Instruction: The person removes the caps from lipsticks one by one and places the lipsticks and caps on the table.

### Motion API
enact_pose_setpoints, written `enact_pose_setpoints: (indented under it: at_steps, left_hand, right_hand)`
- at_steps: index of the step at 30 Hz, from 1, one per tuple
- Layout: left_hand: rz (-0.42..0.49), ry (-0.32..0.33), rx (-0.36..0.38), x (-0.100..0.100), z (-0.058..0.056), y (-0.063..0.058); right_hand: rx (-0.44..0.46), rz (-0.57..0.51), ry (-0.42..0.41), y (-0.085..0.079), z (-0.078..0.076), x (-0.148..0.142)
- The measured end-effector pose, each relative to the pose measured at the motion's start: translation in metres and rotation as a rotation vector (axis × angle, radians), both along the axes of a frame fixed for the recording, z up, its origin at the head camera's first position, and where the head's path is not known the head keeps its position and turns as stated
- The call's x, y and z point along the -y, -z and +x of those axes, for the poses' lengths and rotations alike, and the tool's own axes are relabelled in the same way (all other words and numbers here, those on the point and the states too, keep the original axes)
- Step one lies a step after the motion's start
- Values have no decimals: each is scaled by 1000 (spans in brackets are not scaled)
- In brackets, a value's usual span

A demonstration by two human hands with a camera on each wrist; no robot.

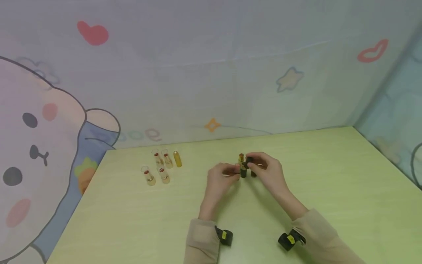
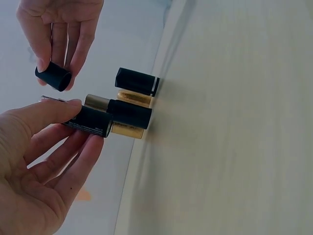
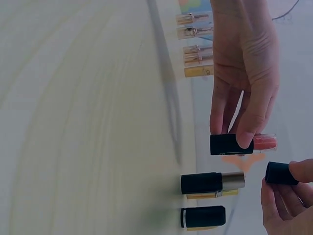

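Note:
My left hand [image 1: 218,179] grips a black lipstick tube [image 2: 92,120] between thumb and fingers. A red-pink lipstick end [image 3: 265,142] under a clear cover shows at its top in the right wrist view. Across from it, my right hand [image 1: 271,175] pinches a black lipstick cap [image 3: 280,174], its hollow end showing in the left wrist view. Close by stands a black tube [image 3: 200,183] with a bare metallic collar. Beside that is a black lipstick [image 2: 137,81] with a thin silver band, and gold tubes [image 2: 128,130] show partly hidden behind.
Off to the left on the table [image 1: 132,220] stand several gold-based lipsticks with clear covers [image 1: 149,176] and one gold tube [image 1: 178,159]. A printed cloth wall [image 1: 211,84] rises along the table's back edge.

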State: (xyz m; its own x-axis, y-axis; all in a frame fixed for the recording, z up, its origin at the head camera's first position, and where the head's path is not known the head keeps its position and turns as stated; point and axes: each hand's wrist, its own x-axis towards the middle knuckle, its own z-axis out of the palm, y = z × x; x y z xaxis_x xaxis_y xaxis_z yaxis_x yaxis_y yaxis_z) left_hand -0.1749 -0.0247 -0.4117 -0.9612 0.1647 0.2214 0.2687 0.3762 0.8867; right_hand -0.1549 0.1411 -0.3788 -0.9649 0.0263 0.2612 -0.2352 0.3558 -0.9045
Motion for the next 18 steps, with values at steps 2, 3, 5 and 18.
enact_pose_setpoints:
  at_steps: [2, 3, 5, 18]
  left_hand:
    - [-2, 11, -4, -2, 1, 0]
    - [0, 17, -2, -3, 1, 1]
    - [6, 25, 6, -5, 1, 2]
    - [-11, 70, 2, -16, 4, 0]
  right_hand:
    - [3, 14, 9, 1, 1, -2]
    - [2, 20, 12, 2, 2, -4]
    - [1, 24, 11, 3, 4, -5]
    - [57, 65, 19, 13, 10, -19]
